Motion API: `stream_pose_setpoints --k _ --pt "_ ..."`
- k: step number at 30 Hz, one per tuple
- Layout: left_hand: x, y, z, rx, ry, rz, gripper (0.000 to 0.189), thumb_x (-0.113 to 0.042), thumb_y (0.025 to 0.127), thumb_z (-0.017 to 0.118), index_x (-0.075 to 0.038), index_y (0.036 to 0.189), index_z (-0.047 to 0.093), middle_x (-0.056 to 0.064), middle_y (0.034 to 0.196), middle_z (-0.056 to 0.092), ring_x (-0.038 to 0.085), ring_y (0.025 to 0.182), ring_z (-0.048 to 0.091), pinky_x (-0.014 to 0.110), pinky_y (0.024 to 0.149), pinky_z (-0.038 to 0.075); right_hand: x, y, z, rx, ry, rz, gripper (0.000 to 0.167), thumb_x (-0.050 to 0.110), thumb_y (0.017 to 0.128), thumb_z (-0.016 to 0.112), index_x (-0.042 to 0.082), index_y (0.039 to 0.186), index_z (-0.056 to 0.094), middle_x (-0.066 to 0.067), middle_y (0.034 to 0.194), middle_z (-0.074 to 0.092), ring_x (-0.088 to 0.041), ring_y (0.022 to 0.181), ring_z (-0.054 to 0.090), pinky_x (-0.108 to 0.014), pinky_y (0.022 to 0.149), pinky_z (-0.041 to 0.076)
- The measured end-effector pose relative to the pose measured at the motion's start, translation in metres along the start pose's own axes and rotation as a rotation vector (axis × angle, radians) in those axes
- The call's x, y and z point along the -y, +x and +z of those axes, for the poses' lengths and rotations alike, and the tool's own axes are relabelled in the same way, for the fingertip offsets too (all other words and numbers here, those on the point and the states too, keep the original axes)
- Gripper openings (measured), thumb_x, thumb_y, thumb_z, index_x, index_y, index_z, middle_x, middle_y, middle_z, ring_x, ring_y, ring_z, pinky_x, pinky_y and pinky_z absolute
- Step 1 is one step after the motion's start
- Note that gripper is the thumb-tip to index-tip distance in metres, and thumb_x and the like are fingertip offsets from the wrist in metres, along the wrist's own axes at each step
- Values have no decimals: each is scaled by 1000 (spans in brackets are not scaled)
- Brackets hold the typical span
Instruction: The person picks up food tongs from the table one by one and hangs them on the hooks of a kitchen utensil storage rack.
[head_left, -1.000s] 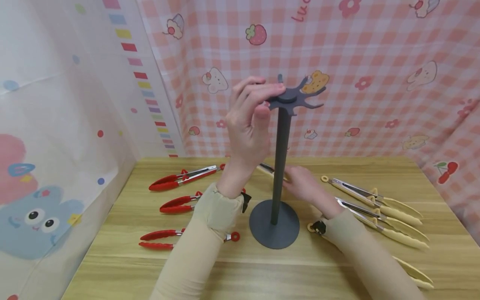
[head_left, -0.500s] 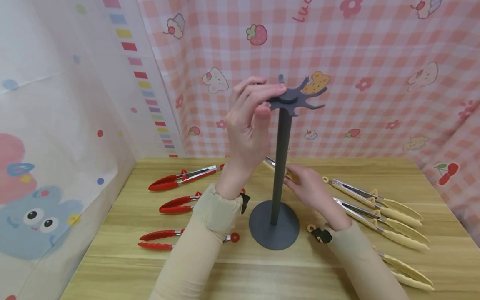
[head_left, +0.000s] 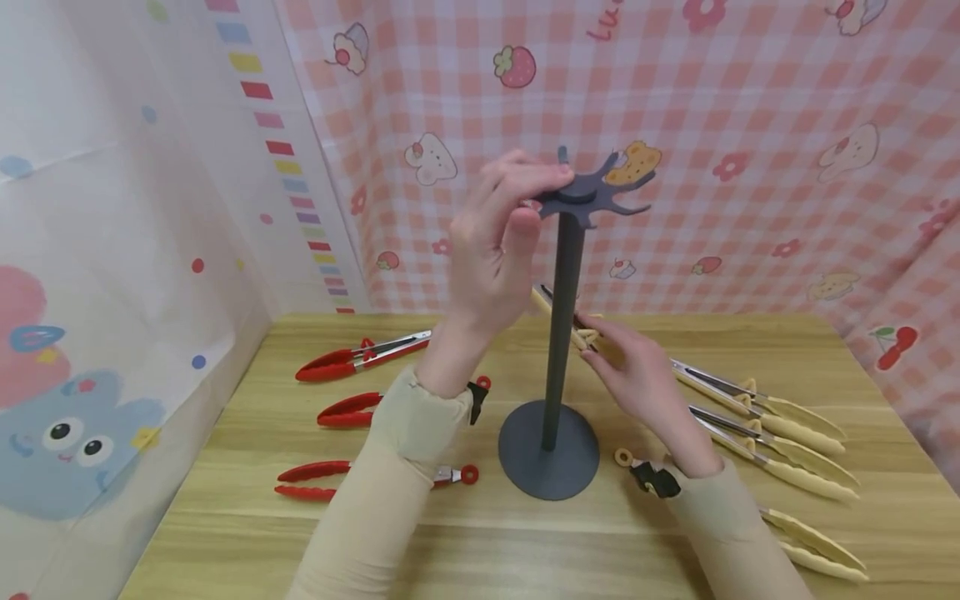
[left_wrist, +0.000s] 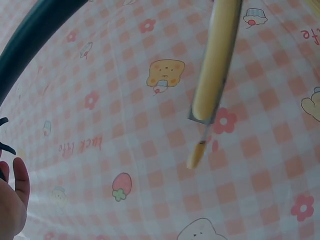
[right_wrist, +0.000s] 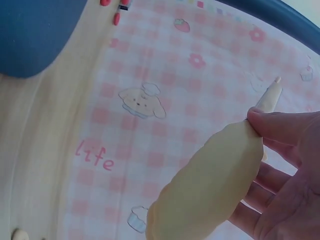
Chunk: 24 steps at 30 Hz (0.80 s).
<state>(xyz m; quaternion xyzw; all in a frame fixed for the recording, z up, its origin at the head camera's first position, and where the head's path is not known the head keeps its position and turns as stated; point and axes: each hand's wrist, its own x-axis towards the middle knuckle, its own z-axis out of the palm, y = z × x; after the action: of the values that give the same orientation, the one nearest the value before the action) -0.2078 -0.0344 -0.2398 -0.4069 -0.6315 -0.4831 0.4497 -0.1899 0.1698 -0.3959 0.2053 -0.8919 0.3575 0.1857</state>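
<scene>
A dark grey stand (head_left: 563,333) rises from a round base, with a pronged, star-like holder (head_left: 597,197) on top. My left hand (head_left: 491,242) grips the left side of that holder, fingers over it and thumb below; in the left wrist view only part of the hand (left_wrist: 11,205) shows. Behind the pole my right hand (head_left: 641,379) holds a pair of cream-yellow tongs (head_left: 587,338), whose handle end slants up to the left past the pole. The right wrist view has the thumb and fingers pinching the tongs (right_wrist: 212,185) above the wide silicone head, clear of the table.
Red tongs lie at the left: a back pair (head_left: 330,367), a middle pair (head_left: 348,410) and a front pair (head_left: 307,492). On the right of the wooden table (head_left: 525,550) are more yellow tongs (head_left: 798,467). A checked pink cloth (head_left: 480,108) hangs behind.
My right hand has lifted the yellow tongs off the table and drawn right and slightly nearer, their handle end rising behind the pole. The left hand keeps its grip on the stand.
</scene>
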Motion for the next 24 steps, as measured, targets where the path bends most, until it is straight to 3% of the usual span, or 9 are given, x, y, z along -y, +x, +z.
stream_pose_setpoints --k 10,15,19,24 --pt "1 -3 9 -54 -44 -37 90 -69 107 21 6 110 71 23 112 72 30 102 63 30 70 52 0 -7 -18 -136 -15 -7 47 3 94 78 6 139 68 -21 136 72 -42 118 72 -58 94 58" --pt "2 -4 8 -30 -62 -49 95 -71 106 18 8 111 70 24 114 73 31 104 61 30 78 51 1 -8 -23 -163 -24 -14 47 4 93 78 8 139 68 -19 134 73 -36 109 75 -35 85 53" --pt "1 -4 8 -31 -63 -49 92 -71 106 21 8 111 69 24 115 72 32 105 61 32 82 52 2 -10 -27 -182 -26 -13 47 2 93 78 8 139 68 -20 133 74 -33 101 75 -25 83 50" --pt "0 -4 8 -49 -54 -54 90 -69 107 23 7 110 69 25 115 73 32 108 62 33 91 52 4 -12 -33 -219 -8 -37 50 -3 91 78 6 138 68 -21 132 74 -30 98 74 -7 88 44"
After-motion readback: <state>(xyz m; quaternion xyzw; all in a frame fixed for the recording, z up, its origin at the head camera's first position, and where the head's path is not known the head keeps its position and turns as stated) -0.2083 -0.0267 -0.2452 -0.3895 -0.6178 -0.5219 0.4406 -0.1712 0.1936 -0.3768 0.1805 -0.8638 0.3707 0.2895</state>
